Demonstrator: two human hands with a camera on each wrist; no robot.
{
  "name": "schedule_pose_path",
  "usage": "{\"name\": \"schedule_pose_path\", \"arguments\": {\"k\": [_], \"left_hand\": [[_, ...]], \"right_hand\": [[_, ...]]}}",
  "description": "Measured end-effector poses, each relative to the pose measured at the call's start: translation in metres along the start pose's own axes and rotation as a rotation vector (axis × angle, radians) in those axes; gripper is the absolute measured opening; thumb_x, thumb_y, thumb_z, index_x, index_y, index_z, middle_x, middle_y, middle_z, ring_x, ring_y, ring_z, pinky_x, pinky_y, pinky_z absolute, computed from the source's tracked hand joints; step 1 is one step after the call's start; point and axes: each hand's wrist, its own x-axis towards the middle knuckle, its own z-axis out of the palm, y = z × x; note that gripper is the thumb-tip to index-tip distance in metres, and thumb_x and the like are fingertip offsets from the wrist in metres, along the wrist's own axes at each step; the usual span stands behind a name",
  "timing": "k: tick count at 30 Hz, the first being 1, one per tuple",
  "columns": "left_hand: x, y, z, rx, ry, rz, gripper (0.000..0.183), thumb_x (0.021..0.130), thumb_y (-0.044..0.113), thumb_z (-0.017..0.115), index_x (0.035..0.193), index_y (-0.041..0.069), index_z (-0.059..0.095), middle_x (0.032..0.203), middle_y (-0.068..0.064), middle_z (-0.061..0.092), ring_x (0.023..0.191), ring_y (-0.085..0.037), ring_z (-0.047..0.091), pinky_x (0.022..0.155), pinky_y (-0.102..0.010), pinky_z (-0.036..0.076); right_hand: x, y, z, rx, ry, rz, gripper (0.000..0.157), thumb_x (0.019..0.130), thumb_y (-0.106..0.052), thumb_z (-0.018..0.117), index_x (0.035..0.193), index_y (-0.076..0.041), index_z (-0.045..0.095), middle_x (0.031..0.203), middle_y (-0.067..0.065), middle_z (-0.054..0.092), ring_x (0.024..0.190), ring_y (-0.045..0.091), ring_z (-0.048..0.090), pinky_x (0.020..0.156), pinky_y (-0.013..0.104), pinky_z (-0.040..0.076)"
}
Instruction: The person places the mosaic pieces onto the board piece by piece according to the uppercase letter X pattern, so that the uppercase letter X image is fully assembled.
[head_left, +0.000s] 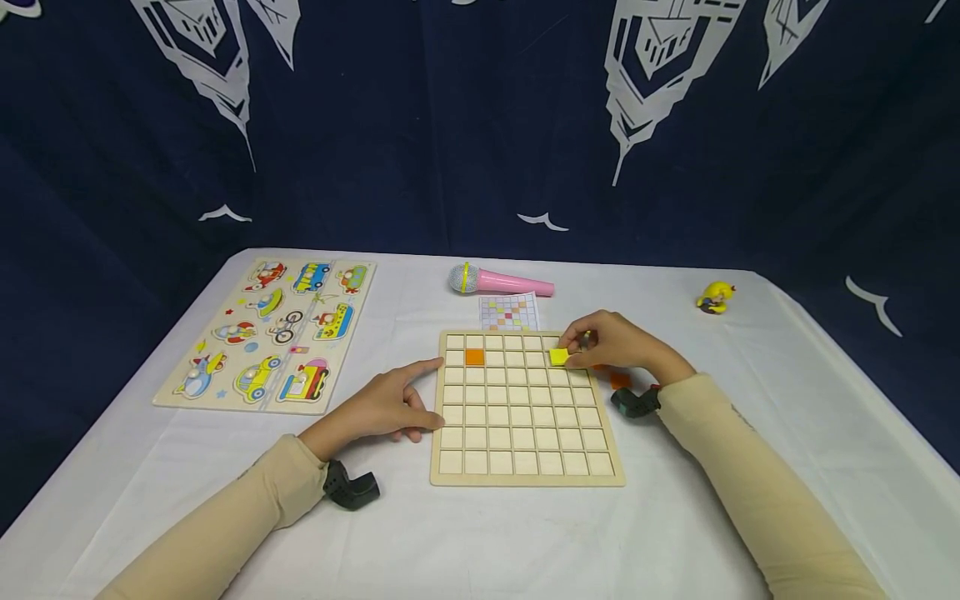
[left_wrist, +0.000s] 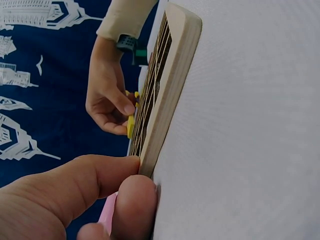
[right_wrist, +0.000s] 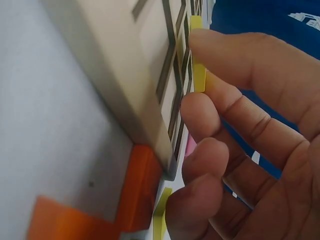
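A wooden grid board (head_left: 525, 475) lies on the white table with one orange tile (head_left: 475, 357) set in a cell near its far left. My right hand (head_left: 611, 343) pinches a yellow tile (head_left: 558, 357) over the board's far right cells; in the right wrist view the yellow tile (right_wrist: 198, 75) stands on edge between the fingertips. My left hand (head_left: 390, 408) rests flat against the board's left edge (left_wrist: 160, 120), fingers relaxed and pressing on it. Loose orange tiles (head_left: 619, 380) lie on the cloth beside the board, under my right hand.
A vehicle peg puzzle (head_left: 273, 333) lies at the left. A pink toy microphone (head_left: 498, 282) and a pattern card (head_left: 509, 312) sit beyond the board. A small yellow figurine (head_left: 714, 297) stands far right. A dark blue curtain hangs behind the table.
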Motion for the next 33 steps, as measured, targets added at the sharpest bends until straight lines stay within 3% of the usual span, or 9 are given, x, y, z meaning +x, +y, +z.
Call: {"name": "schedule_pose_path", "arguments": {"k": [17,25,33], "left_hand": [[-0.001,0.002,0.0,0.023,0.006,0.001,0.095,0.089,0.016,0.088,0.168,0.006,0.036,0.073,-0.005,0.07,0.056,-0.011,0.062,0.051,-0.024,0.045],[-0.001,0.002,0.0,0.02,0.005,0.001,0.096,0.089,0.016,0.088,0.168,0.006,0.036,0.072,-0.005,0.07,0.056,-0.011,0.062,0.052,-0.024,0.045],[-0.001,0.003,0.0,0.018,0.006,-0.002,0.096,0.089,0.016,0.088,0.168,0.006,0.035,0.073,-0.005,0.07,0.057,-0.011,0.063,0.052,-0.024,0.045]], "right_hand": [[0.003,-0.009,0.001,-0.026,-0.021,-0.01,0.017,0.09,-0.009,0.088,0.103,-0.003,0.08,0.086,-0.002,0.066,0.074,0.016,0.051,0.071,0.028,0.042],[-0.007,-0.005,-0.006,-0.02,0.012,0.012,0.02,0.095,-0.014,0.084,0.111,-0.004,0.081,0.094,-0.001,0.071,0.081,0.019,0.053,0.078,0.032,0.045],[-0.026,0.003,-0.012,-0.014,0.063,-0.034,0.016,0.097,-0.012,0.081,0.111,-0.004,0.083,0.109,0.007,0.078,0.081,0.018,0.056,0.075,0.028,0.048]]}}
